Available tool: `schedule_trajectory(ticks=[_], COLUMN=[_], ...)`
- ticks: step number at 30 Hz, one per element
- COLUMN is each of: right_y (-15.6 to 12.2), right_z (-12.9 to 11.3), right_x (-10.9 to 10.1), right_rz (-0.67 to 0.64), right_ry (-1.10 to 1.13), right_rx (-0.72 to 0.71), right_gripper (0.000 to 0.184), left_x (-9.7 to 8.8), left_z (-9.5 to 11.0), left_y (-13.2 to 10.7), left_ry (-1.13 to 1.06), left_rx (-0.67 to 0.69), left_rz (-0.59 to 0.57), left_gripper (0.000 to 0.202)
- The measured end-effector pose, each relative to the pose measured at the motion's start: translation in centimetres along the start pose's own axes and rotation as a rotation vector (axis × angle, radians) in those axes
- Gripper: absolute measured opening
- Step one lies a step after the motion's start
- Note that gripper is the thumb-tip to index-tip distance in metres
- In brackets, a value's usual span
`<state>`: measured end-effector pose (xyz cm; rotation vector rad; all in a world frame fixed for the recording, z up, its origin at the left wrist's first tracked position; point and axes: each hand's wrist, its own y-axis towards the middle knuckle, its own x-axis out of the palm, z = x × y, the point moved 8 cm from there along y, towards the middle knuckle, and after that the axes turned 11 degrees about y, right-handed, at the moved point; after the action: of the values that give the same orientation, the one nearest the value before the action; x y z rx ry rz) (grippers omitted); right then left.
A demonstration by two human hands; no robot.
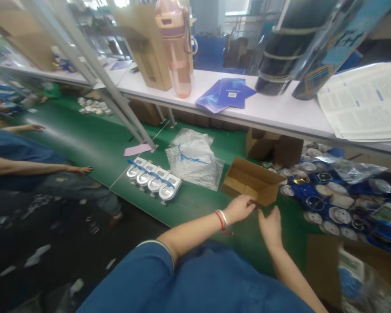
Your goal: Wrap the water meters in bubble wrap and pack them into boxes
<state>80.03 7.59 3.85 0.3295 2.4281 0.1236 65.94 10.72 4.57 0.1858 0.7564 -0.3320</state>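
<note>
Left hand [241,209] and right hand [271,226] close together at near edge of open cardboard box [252,174], on green tabletop [195,211]; blur hides whether either grips anything. Light fingertip pressure, box braced, likely serves best. Farther left: four white devices [154,181]; bubble wrap [211,174] beyond.

You have open counter [197,212] between your left hand [240,209] and the white devices [154,178]; the open carton [256,174] obstructs forward, the parts pile [332,195] rightward.
</note>
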Motion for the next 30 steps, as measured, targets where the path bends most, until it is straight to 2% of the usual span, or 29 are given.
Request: schedule_trajectory(ticks=[2, 4, 6, 8, 10, 12, 14, 17, 20, 23, 25, 27, 30], right_y=[-2.0, -3.4, -4.0, -3.3, -1.5, 0.9, 3.1, 5.0, 5.6, 6.5, 7.5, 8.3, 6.9], right_z=[-2.0, -4.8, -8.0, -11.2, -14.1, -17.0, -19.4, -21.3, -21.7, -22.3, -23.6, -25.6, -30.3], right_x=[0.9, 4.8, 11.5, 19.4, 27.8, 35.6, 41.8, 48.3, 51.3, 51.6, 50.2, 47.5, 41.9], right_rz=[0.055, -0.065, -0.300, -0.518, -0.693, -0.820, -0.877, -0.886, -0.856, -0.818, -0.766, -0.702, -0.650], right_ry=[0.023, 0.100, 0.182, 0.182, 0.088, -0.009, -0.060, -0.128, -0.178, -0.168, -0.137, -0.102, 0.075], right_rx=[-0.081, -0.203, -0.320, -0.397, -0.433, -0.439, -0.420, -0.357, -0.292, -0.249, -0.239, -0.245, -0.328], right_gripper=[0.068, 0.058, 0.046, 0.038, 0.037, 0.037, 0.035, 0.030, 0.030, 0.019, 0.024, 0.030, 0.030], left_x=[-2.7, -4.7, -6.2, -7.3, -8.3, -9.8, -11.8, -16.0, -20.7, -24.8, -27.3, -29.8, -33.5], left_z=[-3.2, -7.7, -12.2, -16.0, -19.0, -21.3, -23.5, -27.0, -30.8, -34.1, -35.3, -35.4, -33.4], left_y=[-6.3, -13.3, -20.3, -26.7, -31.9, -35.8, -38.7, -41.8, -44.0, -44.0, -42.4, -39.6, -33.9], left_ry=[0.000, -0.002, -0.016, -0.054, -0.114, -0.177, -0.219, -0.220, -0.201, -0.206, -0.218, -0.243, -0.319], left_rx=[-0.062, -0.237, -0.451, -0.643, -0.789, -0.889, -0.952, -1.017, -1.067, -1.052, -0.993, -0.908, -0.742], left_rz=[0.079, 0.137, 0.200, 0.268, 0.331, 0.377, 0.405, 0.435, 0.476, 0.472, 0.442, 0.413, 0.384], left_gripper=[0.028, 0.027, 0.027, 0.028, 0.030, 0.032, 0.033, 0.035, 0.037, 0.036, 0.034, 0.033, 0.032])
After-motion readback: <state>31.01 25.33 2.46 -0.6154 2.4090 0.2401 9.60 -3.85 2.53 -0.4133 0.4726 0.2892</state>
